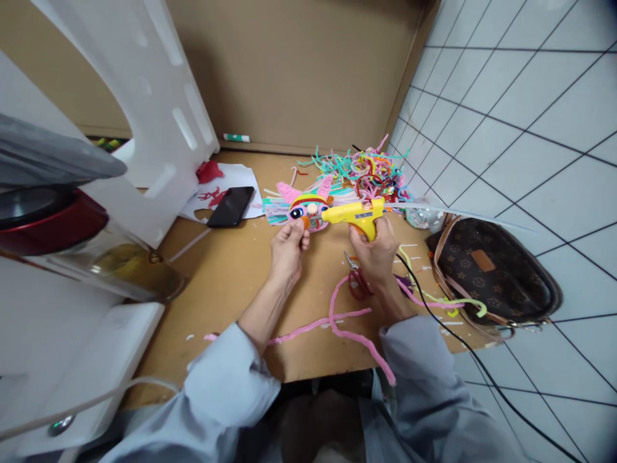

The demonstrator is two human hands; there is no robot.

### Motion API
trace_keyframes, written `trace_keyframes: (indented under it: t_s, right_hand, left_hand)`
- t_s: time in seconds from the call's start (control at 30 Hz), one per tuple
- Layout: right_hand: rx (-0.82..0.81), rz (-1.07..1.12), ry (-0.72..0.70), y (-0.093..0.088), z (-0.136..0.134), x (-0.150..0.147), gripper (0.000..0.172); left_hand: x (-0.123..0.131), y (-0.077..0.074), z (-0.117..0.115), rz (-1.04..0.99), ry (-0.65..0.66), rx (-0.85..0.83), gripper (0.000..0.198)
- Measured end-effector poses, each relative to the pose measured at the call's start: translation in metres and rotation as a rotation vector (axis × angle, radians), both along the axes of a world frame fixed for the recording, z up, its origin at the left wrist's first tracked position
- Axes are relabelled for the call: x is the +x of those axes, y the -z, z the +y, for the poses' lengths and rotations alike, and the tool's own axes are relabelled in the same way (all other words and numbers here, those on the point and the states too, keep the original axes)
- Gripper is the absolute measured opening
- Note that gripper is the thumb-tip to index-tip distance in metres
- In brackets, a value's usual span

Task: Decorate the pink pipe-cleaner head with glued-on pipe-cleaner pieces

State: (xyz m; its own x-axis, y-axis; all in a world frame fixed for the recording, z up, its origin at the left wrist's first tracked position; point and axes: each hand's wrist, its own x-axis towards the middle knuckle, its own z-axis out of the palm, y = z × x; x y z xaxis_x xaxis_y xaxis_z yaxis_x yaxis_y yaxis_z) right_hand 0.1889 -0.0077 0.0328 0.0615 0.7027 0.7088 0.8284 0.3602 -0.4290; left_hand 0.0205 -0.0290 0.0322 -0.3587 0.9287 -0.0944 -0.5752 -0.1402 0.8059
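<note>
A brown wooden table (226,283) is taking up the middle of the view, with a white moulded panel (159,116) leaning over its left side and a tiled wall closing in on the right. One brown patterned handbag (496,273) is resting at the table's right edge. Behind the work, a tangled heap of coloured pipe cleaners (369,170) is lying against the far corner. One black phone (231,206) is lying face up on white paper, well to the left of the hands. Two loose pink pipe cleaners (337,328) are trailing across the near edge, between the sleeves.

The right hand (378,247) is wrapping firmly around the grip of one yellow glue gun (354,213), its nozzle pointing left and touching the craft face (308,209), a pink eared figure sitting at the centre back of the table. The left hand (289,247) is pinching the craft's lower edge between thumb and fingers. One pair of red-handled scissors (357,278) is lying just beside the right wrist, partly hidden by it. A black cord (434,308) is running off to the right, probably from the gun.
</note>
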Motion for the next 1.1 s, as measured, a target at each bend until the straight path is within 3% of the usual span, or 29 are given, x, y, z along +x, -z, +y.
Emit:
trace_keyframes:
  t_s: [0.8,1.1]
  right_hand:
    - [0.015,0.005,-0.072,-0.0018,-0.0005,0.0008,0.011]
    - [0.055,-0.011,-0.101,0.0006,-0.0011,0.0019,0.010]
  left_hand:
    - [0.0018,-0.0017,-0.0019,0.058,-0.011,0.016,0.039]
    - [0.0019,-0.0005,-0.0005,0.029,-0.025,-0.002,0.028]
